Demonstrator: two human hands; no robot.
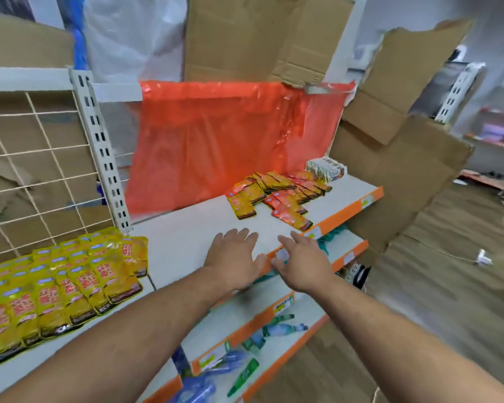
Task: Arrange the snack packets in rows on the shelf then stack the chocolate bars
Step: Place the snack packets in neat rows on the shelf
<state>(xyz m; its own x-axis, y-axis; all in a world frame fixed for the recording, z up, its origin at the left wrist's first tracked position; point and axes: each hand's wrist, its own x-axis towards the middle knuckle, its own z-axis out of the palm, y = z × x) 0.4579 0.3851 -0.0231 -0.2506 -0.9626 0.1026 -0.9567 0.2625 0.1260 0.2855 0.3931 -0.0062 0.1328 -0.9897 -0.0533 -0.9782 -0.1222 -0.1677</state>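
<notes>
The yellow snack packets (70, 280) at lower left carry large red characters, too blurred to read. Small orange and red packets (274, 196) lie in overlapping rows on the shelf (186, 234) right of centre, with a stack of pale bars (326, 168) behind them. All of these lie well apart from the hands. The left hand (233, 257) and right hand (300, 263) are spread flat and empty at the shelf's front edge.
</notes>
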